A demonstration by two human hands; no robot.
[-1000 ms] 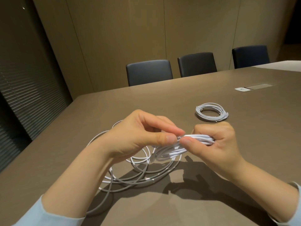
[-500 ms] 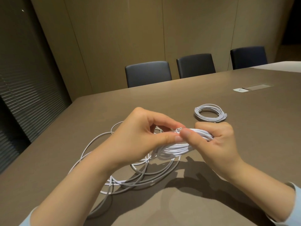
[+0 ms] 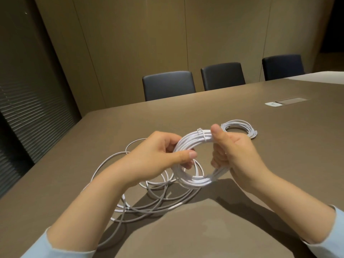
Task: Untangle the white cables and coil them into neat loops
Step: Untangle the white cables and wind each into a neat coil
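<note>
Change: since the earlier frame the two hands are moving apart and the bundle that was pressed flat between them is now standing open as a round ring facing the camera.
Held coil (image 3: 193, 180): it is hanging in the air above the tabletop (image 3: 279, 164), between both hands, with a small tie or plug end (image 3: 202, 135) sitting on its top arc.
Left hand (image 3: 158, 159): it is gripping the left side of the ring, the thumb lying across the front and the fingers curled behind.
Right hand (image 3: 236, 155): it is gripping the right side of the ring, the thumb pressing on the top arc, the fingers wrapped through the opening.
Loose cable (image 3: 149, 207): it is lying in wide tangled loops on the tabletop, below and to the left of the ring, nearer to the left hand; I cannot tell whether it is joining the ring.
Finished coil (image 3: 240, 128): it is resting flat on the tabletop just behind the right hand, well apart from the loose loops.
Key relation: the ring's plane is standing almost upright while the finished coil is lying flat, so in my judgement the ring is needing to be tipped flat and carried away from the person, on the right-hand side.
</note>
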